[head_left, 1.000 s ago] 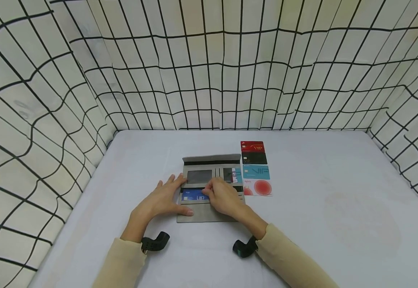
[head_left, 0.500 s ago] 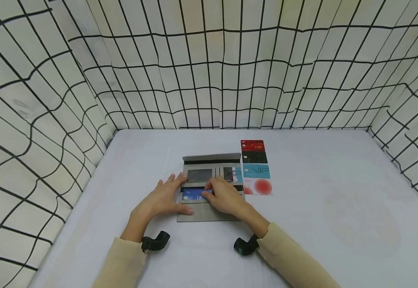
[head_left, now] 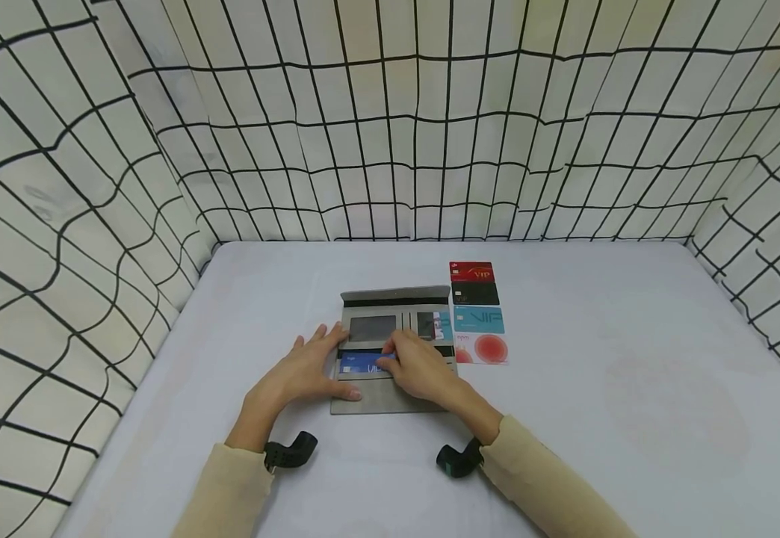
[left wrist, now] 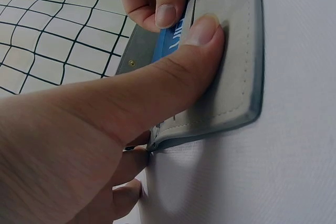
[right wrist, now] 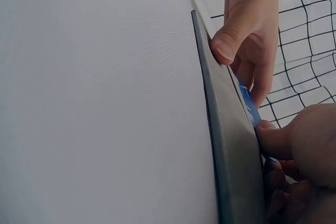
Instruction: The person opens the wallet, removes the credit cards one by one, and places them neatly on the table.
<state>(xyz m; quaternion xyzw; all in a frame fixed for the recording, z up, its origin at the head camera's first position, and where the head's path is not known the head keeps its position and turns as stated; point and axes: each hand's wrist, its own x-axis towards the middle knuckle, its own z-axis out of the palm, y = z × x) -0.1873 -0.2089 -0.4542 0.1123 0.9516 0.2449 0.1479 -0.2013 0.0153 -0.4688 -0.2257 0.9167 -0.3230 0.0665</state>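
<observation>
A grey wallet (head_left: 390, 396) lies unfolded on the table, its inner pockets facing up. In its lower pocket row sits a blue VIP card (head_left: 361, 364), the right end hidden by my fingers. My right hand (head_left: 423, 370) bends over that card, thumb and curled fingers pinching it; the right wrist view shows the thumb against the card's end (right wrist: 251, 106). Spread along the wallet's left edge, my left hand (head_left: 304, 372) rests its thumb (left wrist: 197, 40) on the near panel, fingers lying at the side. A teal and white card (head_left: 442, 326) shows in the upper right pocket.
Right of the wallet, a column of cards runs from a red card (head_left: 472, 272) through a black card (head_left: 475, 293) and a teal card (head_left: 478, 320) to a white card with a red circle (head_left: 490, 349). Black-lined netting (head_left: 390, 142) surrounds the white table (head_left: 565, 448).
My right hand has shifted very slightly to the right and its thumb has come a little lower over the blue card, covering part of the lettering. The left hand stays in place.
</observation>
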